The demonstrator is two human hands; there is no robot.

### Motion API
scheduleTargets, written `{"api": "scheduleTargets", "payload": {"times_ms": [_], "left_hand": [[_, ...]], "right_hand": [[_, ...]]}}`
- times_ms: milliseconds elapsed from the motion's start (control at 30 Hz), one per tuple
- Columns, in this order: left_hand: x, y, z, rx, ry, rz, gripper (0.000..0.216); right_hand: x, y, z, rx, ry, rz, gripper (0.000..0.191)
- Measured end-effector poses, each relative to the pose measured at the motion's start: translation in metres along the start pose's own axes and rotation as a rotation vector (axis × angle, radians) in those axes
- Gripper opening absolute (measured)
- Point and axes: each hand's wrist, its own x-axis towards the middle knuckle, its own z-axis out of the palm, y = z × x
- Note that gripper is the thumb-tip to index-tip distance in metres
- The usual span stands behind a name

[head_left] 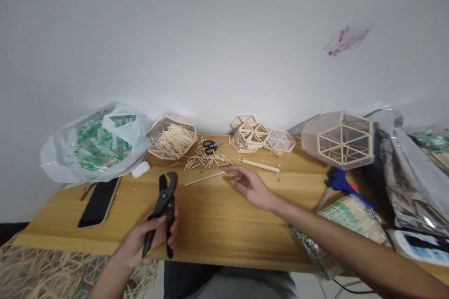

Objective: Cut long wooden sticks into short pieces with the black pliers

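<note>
My left hand is closed round the handles of a black cutter, jaws pointing away from me, above the near part of the wooden table. My right hand reaches forward with fingers stretched out, fingertips at the end of a long thin wooden stick lying on the table. It holds nothing that I can see. A thicker stick lies just beyond the hand. Loose short sticks are scattered behind.
Black scissors, a heap of sticks in a stick frame, stick hexagon frames, a large covered frame, a plastic bag of green packets, a phone, a blue glue gun, packets at right.
</note>
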Motion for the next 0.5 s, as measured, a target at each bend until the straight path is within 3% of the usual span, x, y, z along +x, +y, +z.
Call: {"api": "scheduleTargets", "payload": {"times_ms": [33,67,167,200,233,267,333,367,400,433,500], "left_hand": [[0.002,-0.001,0.000,-0.047,0.029,0.032,0.030],[0.004,-0.002,0.001,-0.085,0.058,0.059,0.028],[0.006,-0.004,0.002,-0.179,0.154,0.110,0.025],[0.006,-0.004,0.002,-0.202,0.189,0.118,0.025],[0.006,-0.005,0.003,-0.219,0.221,0.122,0.024],[0.006,-0.006,0.003,-0.228,0.248,0.125,0.023],[0.005,-0.008,0.005,-0.227,0.282,0.130,0.023],[0.005,-0.009,0.006,-0.220,0.292,0.131,0.022],[0.005,-0.009,0.007,-0.212,0.301,0.132,0.023],[0.006,-0.010,0.008,-0.208,0.311,0.135,0.023],[0.007,-0.010,0.010,-0.211,0.330,0.143,0.023]], "right_hand": [[0.000,0.000,0.005,-0.002,-0.015,-0.011,0.037],[0.001,-0.001,0.008,0.028,-0.135,0.040,0.036],[0.002,-0.001,0.017,0.168,-0.789,0.379,0.043],[0.004,0.001,0.019,0.185,-0.894,0.438,0.047],[0.007,0.002,0.020,0.179,-0.848,0.417,0.049],[0.010,0.003,0.022,0.159,-0.640,0.310,0.049],[0.015,0.004,0.026,0.076,-0.091,0.044,0.045],[0.015,0.004,0.029,0.028,0.034,-0.023,0.043],[0.014,0.003,0.033,0.001,0.029,-0.036,0.040],[0.012,0.003,0.038,0.006,-0.082,-0.001,0.037],[0.007,0.006,0.050,0.118,-0.505,0.200,0.038]]}}
